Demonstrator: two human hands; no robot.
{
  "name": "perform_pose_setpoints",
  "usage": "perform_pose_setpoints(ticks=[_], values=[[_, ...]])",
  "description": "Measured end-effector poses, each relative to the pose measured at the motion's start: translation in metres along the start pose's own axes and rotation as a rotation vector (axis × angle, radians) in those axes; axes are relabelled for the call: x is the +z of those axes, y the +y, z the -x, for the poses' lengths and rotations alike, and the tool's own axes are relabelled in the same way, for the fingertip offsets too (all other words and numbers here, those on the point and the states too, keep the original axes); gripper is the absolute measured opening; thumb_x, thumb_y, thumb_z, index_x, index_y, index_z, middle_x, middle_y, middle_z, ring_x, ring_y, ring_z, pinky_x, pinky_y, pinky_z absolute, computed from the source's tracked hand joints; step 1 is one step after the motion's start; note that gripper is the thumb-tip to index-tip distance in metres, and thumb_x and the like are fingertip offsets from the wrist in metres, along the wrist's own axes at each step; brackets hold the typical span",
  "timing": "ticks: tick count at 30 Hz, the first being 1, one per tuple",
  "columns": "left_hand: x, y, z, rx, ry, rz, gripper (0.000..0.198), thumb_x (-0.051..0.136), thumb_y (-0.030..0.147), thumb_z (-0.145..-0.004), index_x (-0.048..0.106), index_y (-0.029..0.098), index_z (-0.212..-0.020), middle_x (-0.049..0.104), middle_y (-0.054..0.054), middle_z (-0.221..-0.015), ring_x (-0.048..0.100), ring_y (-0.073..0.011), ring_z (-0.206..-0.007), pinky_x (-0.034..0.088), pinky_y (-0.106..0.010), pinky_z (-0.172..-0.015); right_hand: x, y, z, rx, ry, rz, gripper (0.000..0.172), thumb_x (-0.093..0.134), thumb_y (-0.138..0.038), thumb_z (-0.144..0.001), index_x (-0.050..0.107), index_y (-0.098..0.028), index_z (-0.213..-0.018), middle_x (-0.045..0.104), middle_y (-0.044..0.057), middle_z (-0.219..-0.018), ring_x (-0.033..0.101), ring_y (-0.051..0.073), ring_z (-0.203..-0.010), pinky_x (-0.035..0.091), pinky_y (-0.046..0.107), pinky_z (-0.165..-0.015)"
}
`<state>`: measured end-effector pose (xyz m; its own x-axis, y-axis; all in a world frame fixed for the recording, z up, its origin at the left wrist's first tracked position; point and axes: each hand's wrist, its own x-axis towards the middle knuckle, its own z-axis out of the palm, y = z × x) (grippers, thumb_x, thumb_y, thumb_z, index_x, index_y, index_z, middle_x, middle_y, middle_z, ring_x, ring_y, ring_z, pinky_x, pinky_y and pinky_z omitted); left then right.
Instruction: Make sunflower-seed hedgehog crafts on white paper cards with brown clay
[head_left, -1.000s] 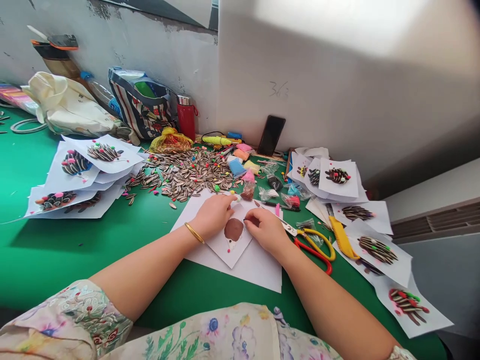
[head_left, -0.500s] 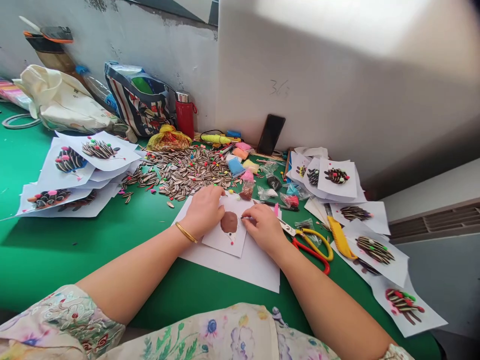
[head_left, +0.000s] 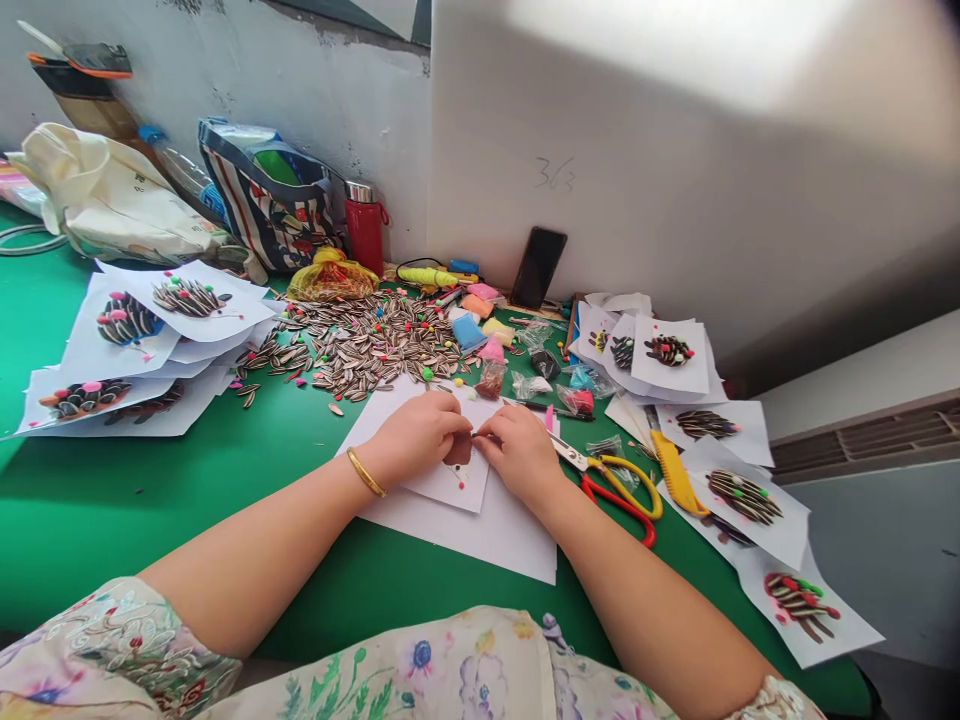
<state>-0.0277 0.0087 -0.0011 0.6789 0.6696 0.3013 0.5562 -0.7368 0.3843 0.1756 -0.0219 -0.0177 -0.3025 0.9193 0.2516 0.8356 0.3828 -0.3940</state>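
Note:
A small white card [head_left: 431,482] lies on larger white sheets [head_left: 517,545]. On the card sits a flat brown patch of what looks like modelling clay [head_left: 458,453], with a tiny face and a red dot below it. My left hand [head_left: 424,432] covers the patch's upper left, its fingers pinched together. From the other side my right hand [head_left: 521,448] meets it, thumb and forefinger closed on a small dark piece [head_left: 474,434]. That piece lies between both sets of fingertips, too small to name. Whether my left fingers grip it too is hidden.
Beyond the card spreads a heap of striped sunflower seeds [head_left: 375,340]. Scissors [head_left: 619,485] and a yellow cutter [head_left: 679,475] lie at right. Seed-covered cards [head_left: 746,497] flank both sides. Clay packets [head_left: 469,333], a phone [head_left: 538,267] and a red flask [head_left: 364,228] stand farther back.
My left hand has moved from the patch's upper left edge over its top, to my right fingertips. My right hand has shifted slightly left. The view has shifted a little.

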Motion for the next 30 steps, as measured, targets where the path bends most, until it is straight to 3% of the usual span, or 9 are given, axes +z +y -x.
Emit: perform_pose_setpoints(ticks=[7,17,30], values=[[0.0,-0.001,0.0,0.011,-0.068,-0.023,0.033,0.049,0.004,-0.082,0.078,0.02,-0.083,0.064,-0.007,-0.089,0.058,-0.0196,-0.084,0.046,-0.032,-0.077,-0.005,0.006,0.002,0.005,-0.05,-0.058,0.006,0.071,-0.021,-0.084,0.072,-0.023,-0.09,0.068,0.003,-0.091,0.058,0.022,-0.094,0.044,0.036,-0.086],[0.002,-0.002,0.001,0.004,-0.035,-0.027,0.033,0.051,0.005,-0.08,0.078,0.02,-0.089,0.063,-0.007,-0.086,0.06,-0.0197,-0.084,0.048,-0.033,-0.083,0.001,0.0,-0.002,-0.013,-0.043,0.011,0.004,0.069,-0.025,-0.088,0.073,-0.023,-0.086,0.067,0.004,-0.089,0.056,0.022,-0.092,0.041,0.034,-0.082],[0.003,-0.004,0.001,-0.005,-0.071,-0.042,0.035,0.048,0.005,-0.083,0.079,0.02,-0.089,0.064,-0.008,-0.087,0.059,-0.0203,-0.083,0.047,-0.033,-0.075,-0.006,-0.004,0.011,-0.08,-0.074,0.047,0.024,0.053,-0.019,-0.094,0.076,-0.023,-0.102,0.069,0.007,-0.094,0.056,0.022,-0.092,0.044,0.036,-0.086]])
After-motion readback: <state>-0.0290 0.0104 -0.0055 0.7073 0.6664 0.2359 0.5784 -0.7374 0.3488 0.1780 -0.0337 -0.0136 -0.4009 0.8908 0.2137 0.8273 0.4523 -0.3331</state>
